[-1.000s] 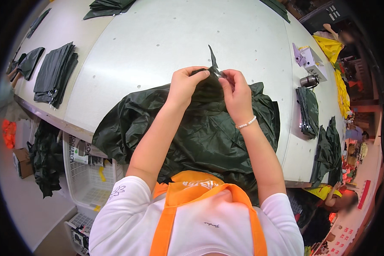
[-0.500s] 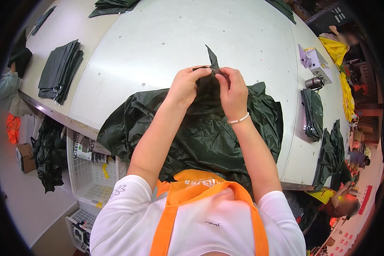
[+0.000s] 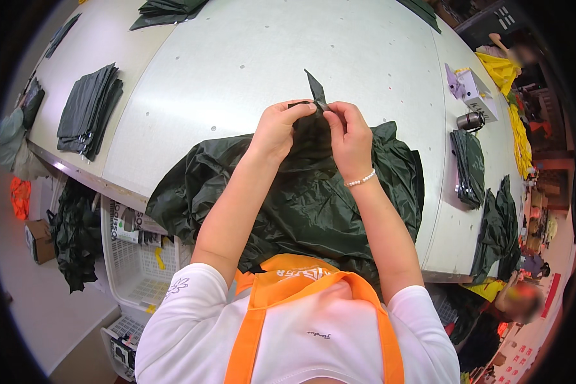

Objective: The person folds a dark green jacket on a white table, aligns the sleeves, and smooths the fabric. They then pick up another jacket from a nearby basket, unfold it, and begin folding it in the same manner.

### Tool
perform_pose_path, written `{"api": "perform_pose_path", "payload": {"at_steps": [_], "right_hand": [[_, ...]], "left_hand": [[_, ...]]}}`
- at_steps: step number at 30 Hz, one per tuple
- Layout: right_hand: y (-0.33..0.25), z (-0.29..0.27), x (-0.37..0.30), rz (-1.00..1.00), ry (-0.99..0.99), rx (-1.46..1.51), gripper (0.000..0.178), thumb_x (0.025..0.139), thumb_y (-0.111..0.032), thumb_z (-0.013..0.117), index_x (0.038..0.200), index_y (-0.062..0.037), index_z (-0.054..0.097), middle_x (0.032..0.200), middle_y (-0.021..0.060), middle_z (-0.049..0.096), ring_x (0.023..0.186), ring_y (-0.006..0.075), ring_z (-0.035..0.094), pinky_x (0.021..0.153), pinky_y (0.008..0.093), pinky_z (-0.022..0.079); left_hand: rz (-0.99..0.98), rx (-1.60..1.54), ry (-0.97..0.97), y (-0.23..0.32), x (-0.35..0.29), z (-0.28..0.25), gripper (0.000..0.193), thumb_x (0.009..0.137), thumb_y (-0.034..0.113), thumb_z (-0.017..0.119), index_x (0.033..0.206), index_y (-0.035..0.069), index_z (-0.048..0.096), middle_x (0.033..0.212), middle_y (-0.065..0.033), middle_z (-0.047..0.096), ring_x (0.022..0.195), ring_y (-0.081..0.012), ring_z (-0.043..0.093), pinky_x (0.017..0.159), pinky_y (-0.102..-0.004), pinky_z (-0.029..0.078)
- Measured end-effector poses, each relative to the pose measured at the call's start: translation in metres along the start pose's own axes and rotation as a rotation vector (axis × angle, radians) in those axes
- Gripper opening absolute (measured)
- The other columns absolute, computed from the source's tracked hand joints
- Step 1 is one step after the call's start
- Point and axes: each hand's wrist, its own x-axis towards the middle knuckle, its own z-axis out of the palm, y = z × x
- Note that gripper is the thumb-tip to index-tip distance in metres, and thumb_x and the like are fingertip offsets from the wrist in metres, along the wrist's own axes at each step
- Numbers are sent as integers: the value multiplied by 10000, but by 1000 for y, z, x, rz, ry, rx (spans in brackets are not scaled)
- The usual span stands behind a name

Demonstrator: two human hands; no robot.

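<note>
A large, crumpled dark green sheet of shiny thin fabric [image 3: 288, 205] lies over the near edge of the table, bunched toward me beneath my forearms. My left hand [image 3: 280, 131] pinches its far edge between thumb and fingers. Just beside it, my right hand [image 3: 349, 134] is closed on the same edge, with a beaded bracelet at the wrist. A narrow pointed strip of the fabric [image 3: 315, 86] sticks up and away past my fingertips. What lies inside the two pinches is hidden by the fingers.
Folded dark green stacks lie at the left [image 3: 89, 112] and right [image 3: 467, 168] of the pale table [image 3: 237, 89]. Near the right stack are a dark metal cup [image 3: 471, 121] and a white box [image 3: 479, 93]. White plastic baskets [image 3: 134, 262] stand below at left. Other people are at right.
Both hands stay almost in place, still pinching the fabric edge. The upright strip has shifted very slightly to the left. A person at the lower right has moved a little.
</note>
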Motion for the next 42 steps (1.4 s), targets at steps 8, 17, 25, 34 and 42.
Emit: {"api": "perform_pose_path", "payload": {"at_steps": [8,17,25,34,42], "right_hand": [[-7,-8,3,78,18,55,162,859,-123,645,971,-22,585,890,108,620,693,229,614,611,310,492],[-13,-15,7,-65,-9,-169,137,847,-128,647,939,-44,588,854,94,621,678,251,606,592,327,481],[-31,-40,21,-86,-163,-331,151,837,-168,652,928,-64,592,830,74,606,729,248,601,617,343,481],[-51,-50,42,-254,-420,-686,157,846,-206,625,846,-56,578,761,73,578,734,233,597,623,343,485],[-70,-45,53,-226,-567,-898,149,857,-188,601,810,-49,572,745,84,590,725,236,617,612,345,501]], "left_hand": [[305,358,88,-2,-9,12,148,785,51,690,902,-38,681,809,-46,675,721,-80,605,666,-202,476],[466,532,147,-7,-12,19,119,766,68,688,840,-24,699,745,-50,685,675,-67,593,620,-215,470],[1170,1079,277,-19,-6,12,175,647,0,738,752,49,607,751,-48,621,733,-247,588,664,-325,465],[1363,1167,226,-26,-2,11,263,589,17,746,753,91,554,743,-26,561,718,-228,547,659,-344,393],[1330,1193,197,-25,-5,11,258,586,1,749,749,82,565,784,-17,594,739,-218,553,679,-336,404]]}}
